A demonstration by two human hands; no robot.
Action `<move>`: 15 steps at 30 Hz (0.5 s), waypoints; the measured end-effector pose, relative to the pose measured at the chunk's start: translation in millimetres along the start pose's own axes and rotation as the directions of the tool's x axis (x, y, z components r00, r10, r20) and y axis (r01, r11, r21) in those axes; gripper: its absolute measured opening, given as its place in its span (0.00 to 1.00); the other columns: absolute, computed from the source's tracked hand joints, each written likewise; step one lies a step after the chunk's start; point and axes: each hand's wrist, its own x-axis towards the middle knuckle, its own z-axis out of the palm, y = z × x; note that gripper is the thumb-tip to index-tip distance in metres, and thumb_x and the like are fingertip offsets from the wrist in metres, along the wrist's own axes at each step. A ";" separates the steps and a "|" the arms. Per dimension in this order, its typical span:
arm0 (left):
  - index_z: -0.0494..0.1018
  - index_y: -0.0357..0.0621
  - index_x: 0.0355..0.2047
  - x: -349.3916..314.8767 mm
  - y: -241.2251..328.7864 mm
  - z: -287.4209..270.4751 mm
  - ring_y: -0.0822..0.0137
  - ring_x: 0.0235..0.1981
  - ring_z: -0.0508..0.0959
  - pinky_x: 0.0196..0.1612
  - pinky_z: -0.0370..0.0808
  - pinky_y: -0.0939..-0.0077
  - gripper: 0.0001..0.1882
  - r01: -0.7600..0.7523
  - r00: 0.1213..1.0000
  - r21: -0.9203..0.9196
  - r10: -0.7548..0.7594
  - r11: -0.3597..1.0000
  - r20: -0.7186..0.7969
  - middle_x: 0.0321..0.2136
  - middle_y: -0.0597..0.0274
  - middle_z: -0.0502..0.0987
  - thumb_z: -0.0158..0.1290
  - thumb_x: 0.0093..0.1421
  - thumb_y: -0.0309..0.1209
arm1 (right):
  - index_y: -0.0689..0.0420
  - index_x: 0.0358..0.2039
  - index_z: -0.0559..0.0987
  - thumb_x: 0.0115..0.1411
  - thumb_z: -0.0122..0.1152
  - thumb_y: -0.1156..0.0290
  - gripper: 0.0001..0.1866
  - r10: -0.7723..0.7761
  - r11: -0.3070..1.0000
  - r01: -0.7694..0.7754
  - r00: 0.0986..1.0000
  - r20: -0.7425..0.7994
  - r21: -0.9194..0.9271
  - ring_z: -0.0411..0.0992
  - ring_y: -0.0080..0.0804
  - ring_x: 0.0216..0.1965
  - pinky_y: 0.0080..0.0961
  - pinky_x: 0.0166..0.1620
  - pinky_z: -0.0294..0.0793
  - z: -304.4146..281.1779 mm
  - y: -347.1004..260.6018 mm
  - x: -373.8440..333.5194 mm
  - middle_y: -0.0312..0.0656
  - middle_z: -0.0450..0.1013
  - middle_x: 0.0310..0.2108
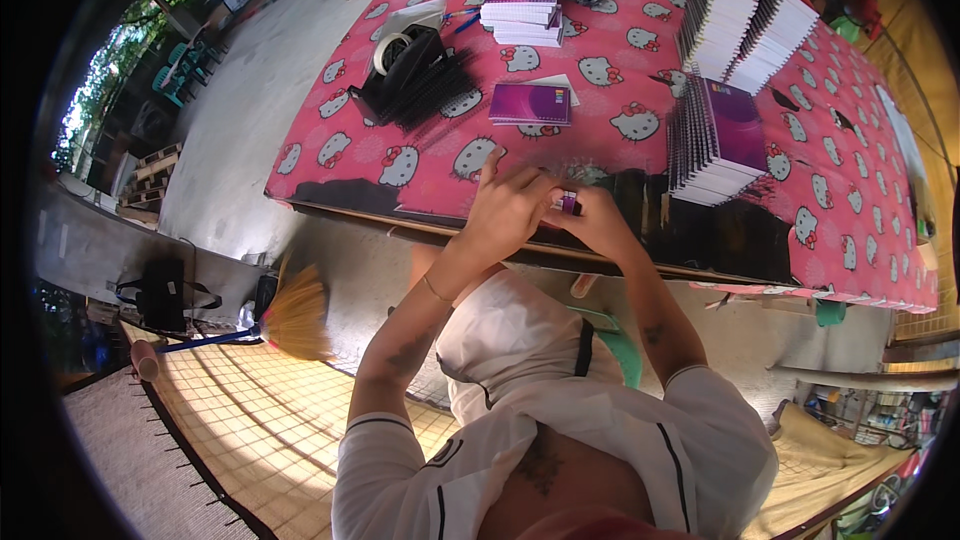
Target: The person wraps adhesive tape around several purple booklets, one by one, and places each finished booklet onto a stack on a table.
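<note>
Within right grip (597, 222), purple item (567, 202) (partly hidden)

Daylight pours through greenery (105, 75) at ten o'clock, behind green chairs (174, 81); bare concrete floor (310, 30) stretches toward eleven. Twelve round to three, it's all pink-covered counter (850, 170)! Sunlight strikes a gridded tan surface (265, 425) at eight, and at two, yellow sheeting (925, 125), possibly a curtain.

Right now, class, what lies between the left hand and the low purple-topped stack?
In the head view, a purple notebook lies flat on the pink cloth between the left hand and the stack, white paper showing past its far edge.
</note>
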 end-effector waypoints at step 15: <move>0.75 0.41 0.38 -3.4 7.0 1.8 0.53 0.36 0.74 0.41 0.68 0.57 0.11 0.012 0.998 0.020 -0.011 1.000 -0.069 0.33 0.56 0.75 0.58 0.57 0.32 | 0.64 0.31 0.77 0.54 0.65 0.76 0.06 -0.267 0.961 0.258 0.960 -0.089 -0.099 0.77 0.30 0.29 0.25 0.33 0.74 -41.0 -1.5 3.5 0.43 0.76 0.26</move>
